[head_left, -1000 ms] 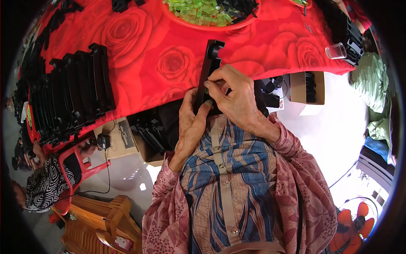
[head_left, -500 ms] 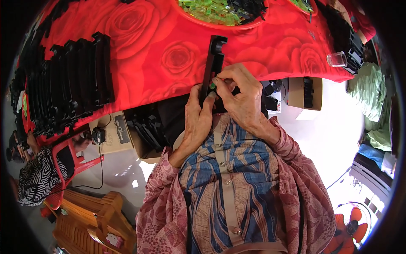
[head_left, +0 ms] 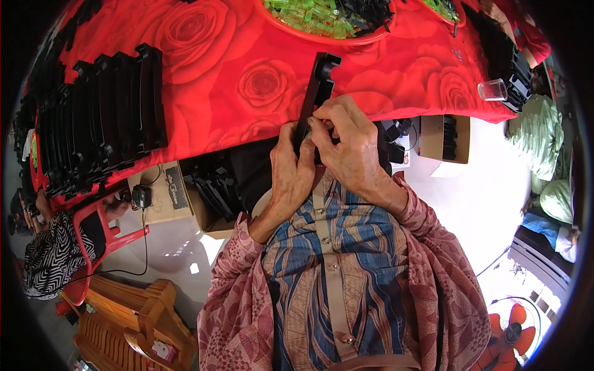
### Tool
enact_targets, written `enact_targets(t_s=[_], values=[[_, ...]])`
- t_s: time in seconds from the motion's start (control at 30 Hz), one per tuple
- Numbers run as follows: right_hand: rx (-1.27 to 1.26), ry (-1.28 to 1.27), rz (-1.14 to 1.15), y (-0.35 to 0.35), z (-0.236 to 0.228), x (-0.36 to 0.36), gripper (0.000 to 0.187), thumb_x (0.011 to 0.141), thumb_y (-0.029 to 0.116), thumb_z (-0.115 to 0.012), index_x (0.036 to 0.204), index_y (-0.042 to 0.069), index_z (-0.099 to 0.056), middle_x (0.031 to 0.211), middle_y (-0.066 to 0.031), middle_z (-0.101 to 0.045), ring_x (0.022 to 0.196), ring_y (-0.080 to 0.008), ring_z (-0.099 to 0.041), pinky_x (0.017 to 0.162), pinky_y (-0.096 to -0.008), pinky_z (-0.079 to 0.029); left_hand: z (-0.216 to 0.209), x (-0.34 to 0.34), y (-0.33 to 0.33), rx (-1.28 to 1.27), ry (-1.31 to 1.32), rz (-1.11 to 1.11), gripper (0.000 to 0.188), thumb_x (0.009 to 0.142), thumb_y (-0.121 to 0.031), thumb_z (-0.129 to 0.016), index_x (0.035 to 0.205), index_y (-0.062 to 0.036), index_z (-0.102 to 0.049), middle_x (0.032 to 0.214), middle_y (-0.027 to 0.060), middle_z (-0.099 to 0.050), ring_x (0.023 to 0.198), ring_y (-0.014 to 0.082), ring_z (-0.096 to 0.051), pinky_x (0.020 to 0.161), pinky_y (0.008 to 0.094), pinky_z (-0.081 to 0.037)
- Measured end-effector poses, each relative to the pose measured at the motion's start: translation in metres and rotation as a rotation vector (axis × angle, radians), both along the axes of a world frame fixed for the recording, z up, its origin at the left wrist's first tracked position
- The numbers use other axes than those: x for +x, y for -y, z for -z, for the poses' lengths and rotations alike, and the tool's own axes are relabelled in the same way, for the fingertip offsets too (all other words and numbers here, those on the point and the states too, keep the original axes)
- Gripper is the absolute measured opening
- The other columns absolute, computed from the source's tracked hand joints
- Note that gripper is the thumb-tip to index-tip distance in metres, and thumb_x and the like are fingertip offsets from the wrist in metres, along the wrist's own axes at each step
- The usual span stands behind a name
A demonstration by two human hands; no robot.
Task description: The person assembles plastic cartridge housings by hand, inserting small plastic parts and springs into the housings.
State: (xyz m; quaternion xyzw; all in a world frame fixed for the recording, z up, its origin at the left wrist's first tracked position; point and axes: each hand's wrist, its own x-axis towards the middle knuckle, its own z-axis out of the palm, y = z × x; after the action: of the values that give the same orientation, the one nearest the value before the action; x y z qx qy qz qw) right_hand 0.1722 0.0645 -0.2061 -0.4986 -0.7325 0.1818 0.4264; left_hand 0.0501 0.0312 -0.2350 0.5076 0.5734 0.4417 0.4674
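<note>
A long black plastic part [head_left: 320,80] with a hooked, notched upper end rises from my left hand [head_left: 289,170], tilted slightly right over the table's front edge. The left fingers and thumb are closed round its lower end. My right hand [head_left: 349,145] is closed in a pinch against the part's right side, just above the left thumb. Whatever lies between the right fingertips is hidden by the fingers.
Similar black parts [head_left: 105,111] stand in a row on the red rose-patterned tablecloth [head_left: 210,93]. A red basin [head_left: 322,40] of green and black pieces is at the far side. Below are cardboard boxes [head_left: 162,201], a red chair [head_left: 102,238] and a fan [head_left: 512,334].
The black part has tilted a little to the right. A small green piece at my right fingertips is now out of sight as the right fingers press closer to the part.
</note>
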Motion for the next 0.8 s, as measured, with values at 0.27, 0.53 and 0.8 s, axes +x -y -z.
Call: enact_targets(t_s=[0.27,0.53,0.8], values=[[0.13,0.129,0.02,-0.005,-0.009,0.008,0.017,0.071,0.001,-0.069,0.087,0.001,-0.063,0.093,-0.0114,-0.056,0.085,-0.0289,-0.059,0.062,-0.0364,-0.052,-0.001,0.006,-0.005,-0.004,0.025,-0.019,0.035,0.095,-0.024,-0.052,0.114,0.0053,-0.053,0.087,0.0241,-0.064,0.075,0.0312,-0.063,0.071,0.0407,-0.049],[0.2,0.147,0.04,-0.001,0.0,0.003,0.023,0.058,0.016,-0.067,0.077,0.003,-0.062,0.097,-0.014,-0.055,0.093,-0.0341,-0.055,0.069,-0.0388,-0.051,0.017,0.003,0.006,-0.036,0.112,-0.04,0.062,0.095,-0.049,-0.056,0.129,0.0036,-0.05,0.11,0.0173,-0.063,0.1,0.0244,-0.06,0.085,0.0354,-0.049],[0.285,0.21,-0.025,-0.005,0.008,0.013,0.03,0.058,0.02,-0.068,0.075,-0.004,-0.063,0.101,-0.0176,-0.055,0.104,-0.0353,-0.047,0.076,-0.037,-0.05,0.011,0.008,-0.001,0.074,-0.038,0.025,0.065,0.098,-0.049,-0.051,0.122,0.0107,-0.049,0.113,0.0235,-0.059,0.099,0.0281,-0.057,0.086,0.0369,-0.045]])
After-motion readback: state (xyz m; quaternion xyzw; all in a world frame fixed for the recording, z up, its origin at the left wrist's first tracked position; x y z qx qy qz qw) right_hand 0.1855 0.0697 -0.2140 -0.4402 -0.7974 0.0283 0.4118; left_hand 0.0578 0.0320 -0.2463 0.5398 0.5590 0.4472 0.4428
